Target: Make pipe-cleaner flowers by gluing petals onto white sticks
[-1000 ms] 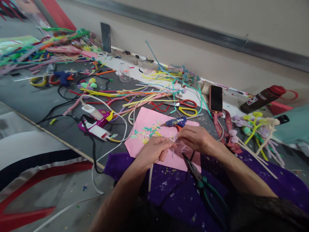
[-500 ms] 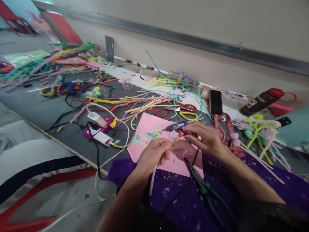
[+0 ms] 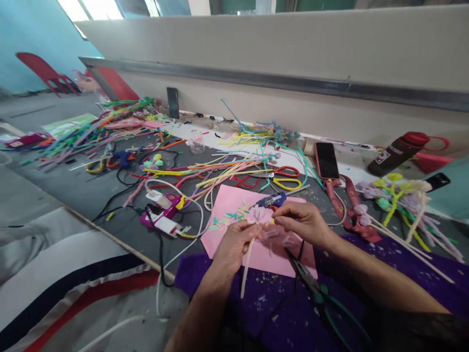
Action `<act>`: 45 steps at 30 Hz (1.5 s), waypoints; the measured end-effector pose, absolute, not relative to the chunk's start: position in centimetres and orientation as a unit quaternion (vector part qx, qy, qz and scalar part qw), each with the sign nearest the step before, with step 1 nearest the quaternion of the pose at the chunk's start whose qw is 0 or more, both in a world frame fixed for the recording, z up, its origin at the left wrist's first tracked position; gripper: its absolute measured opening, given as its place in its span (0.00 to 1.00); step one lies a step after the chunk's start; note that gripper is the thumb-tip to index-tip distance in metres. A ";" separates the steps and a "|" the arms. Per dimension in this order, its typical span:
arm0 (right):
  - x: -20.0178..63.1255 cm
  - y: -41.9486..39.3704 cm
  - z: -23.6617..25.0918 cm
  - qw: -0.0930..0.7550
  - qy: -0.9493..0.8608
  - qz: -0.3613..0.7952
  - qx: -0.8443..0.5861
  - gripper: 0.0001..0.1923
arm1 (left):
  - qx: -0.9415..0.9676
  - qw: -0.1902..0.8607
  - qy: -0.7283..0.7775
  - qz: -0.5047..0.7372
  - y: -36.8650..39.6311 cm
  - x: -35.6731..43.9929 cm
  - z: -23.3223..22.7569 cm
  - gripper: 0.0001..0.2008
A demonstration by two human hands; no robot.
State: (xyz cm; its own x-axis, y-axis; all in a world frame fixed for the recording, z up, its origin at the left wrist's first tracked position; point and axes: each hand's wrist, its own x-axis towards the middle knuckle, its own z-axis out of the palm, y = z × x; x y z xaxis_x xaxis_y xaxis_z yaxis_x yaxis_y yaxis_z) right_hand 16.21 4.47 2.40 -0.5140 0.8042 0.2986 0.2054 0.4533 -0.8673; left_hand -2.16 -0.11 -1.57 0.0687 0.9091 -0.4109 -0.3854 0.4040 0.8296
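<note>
We see a long grey table (image 3: 91, 195) strewn with bright pipe cleaners, then a purple cloth (image 3: 278, 303) at its near edge and a pink paper sheet (image 3: 227, 215) lying partly on it. Our left hand (image 3: 234, 242) is closed around a cream stick (image 3: 246, 266) topped by a small pale lilac pipe-cleaner flower (image 3: 257, 214) over the sheet. Our right hand (image 3: 304, 222) pinches at that flower. Green-handled pliers (image 3: 315, 288) lie just beside, on the cloth.

Under my hands lies a pink sheet (image 3: 234, 203) on purple cloth (image 3: 278, 308). My pliers (image 3: 322, 298) have green handles; the scissors (image 3: 287, 177) show red and yellow.
</note>
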 end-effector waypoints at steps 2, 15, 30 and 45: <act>16.1 4.4 2.2 0.377 -0.755 0.420 -0.333 0.04 | 0.270 0.687 0.488 0.466 -0.1 -2.2 -1.5 0.14; 14.3 3.4 0.7 0.342 -0.787 0.341 -0.385 0.30 | 0.377 0.589 0.531 0.479 -0.6 -0.9 -0.8 0.11; 14.6 3.6 0.8 0.348 -0.784 0.350 -0.377 0.18 | 0.419 0.561 0.552 0.453 -0.7 -0.9 -0.8 0.13; 14.6 3.8 0.8 0.342 -0.786 0.344 -0.384 0.21 | 0.404 0.610 0.525 0.435 -0.7 -1.2 -1.6 0.11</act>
